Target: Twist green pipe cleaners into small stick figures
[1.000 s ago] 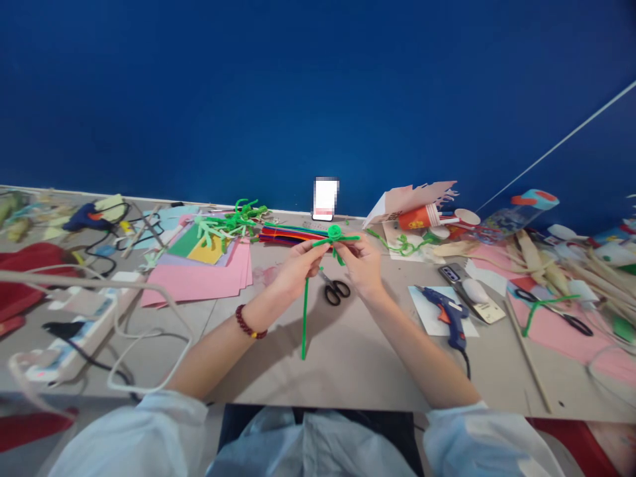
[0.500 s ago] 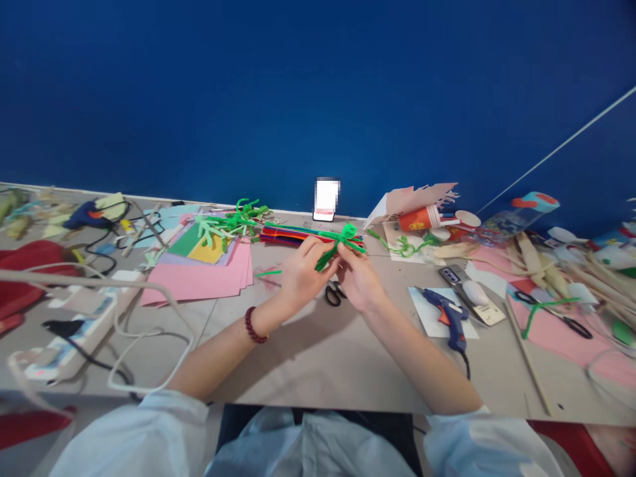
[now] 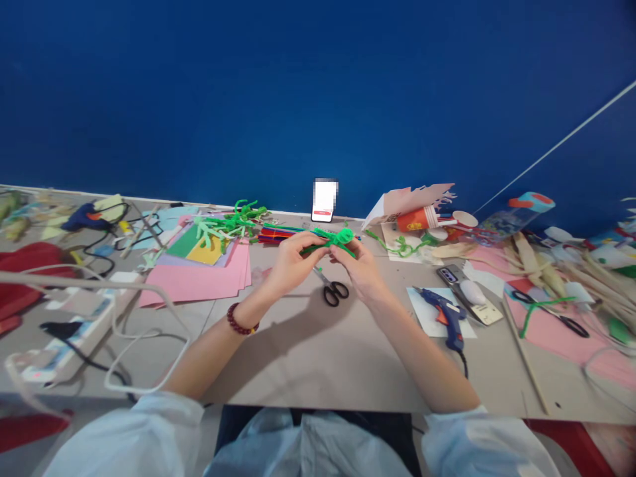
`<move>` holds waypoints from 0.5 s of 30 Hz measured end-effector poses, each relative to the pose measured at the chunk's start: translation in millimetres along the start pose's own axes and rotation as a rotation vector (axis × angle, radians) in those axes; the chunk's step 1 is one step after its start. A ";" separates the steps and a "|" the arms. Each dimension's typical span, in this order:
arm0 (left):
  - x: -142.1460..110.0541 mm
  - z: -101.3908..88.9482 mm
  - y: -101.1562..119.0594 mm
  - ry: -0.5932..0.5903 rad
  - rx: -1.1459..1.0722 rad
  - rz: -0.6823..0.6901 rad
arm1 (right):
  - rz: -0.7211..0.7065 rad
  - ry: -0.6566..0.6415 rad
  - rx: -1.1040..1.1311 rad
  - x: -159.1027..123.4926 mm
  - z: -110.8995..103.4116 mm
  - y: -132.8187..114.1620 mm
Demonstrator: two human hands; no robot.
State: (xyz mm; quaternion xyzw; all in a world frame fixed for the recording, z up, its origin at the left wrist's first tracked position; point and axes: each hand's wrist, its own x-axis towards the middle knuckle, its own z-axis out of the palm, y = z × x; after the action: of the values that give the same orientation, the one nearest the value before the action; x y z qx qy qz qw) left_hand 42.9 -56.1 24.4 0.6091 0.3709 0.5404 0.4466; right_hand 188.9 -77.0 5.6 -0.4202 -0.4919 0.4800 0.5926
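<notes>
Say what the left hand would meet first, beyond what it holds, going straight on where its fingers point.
Most likely the right hand: its fingertips are just ahead of the left hand, at the green stems both hold. One view leaves any gap unclear.

black-handled metal scissors [image 3: 326,283]: on flat grey table [image 3: 308,371] | blue plastic glue gun [image 3: 451,321]: right | flat pink paper sheets [image 3: 186,285]: left

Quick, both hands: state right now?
Left hand: closed, fingers pinching the green fuzzy piece.
Right hand: closed on the same piece, fingertips close to the left's.
</notes>
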 end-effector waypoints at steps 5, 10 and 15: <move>6.8 -8.5 -1.3 -0.115 -0.069 -0.205 | -0.358 -0.123 -0.544 12.0 -26.6 -10.7; 11.5 -23.3 -5.6 -0.294 -0.108 -0.324 | -0.721 -0.227 -0.963 15.2 -43.1 -26.9; 15.0 -32.3 -9.2 -0.539 -0.052 -0.385 | -0.840 -0.376 -1.096 9.2 -40.1 -34.7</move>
State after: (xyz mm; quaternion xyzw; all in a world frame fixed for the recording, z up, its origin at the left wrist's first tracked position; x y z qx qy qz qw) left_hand 13.3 -34.5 21.2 0.6373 0.3336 0.2748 0.6380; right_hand 234.3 -75.5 34.4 -0.3427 -0.8763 -0.0404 0.3360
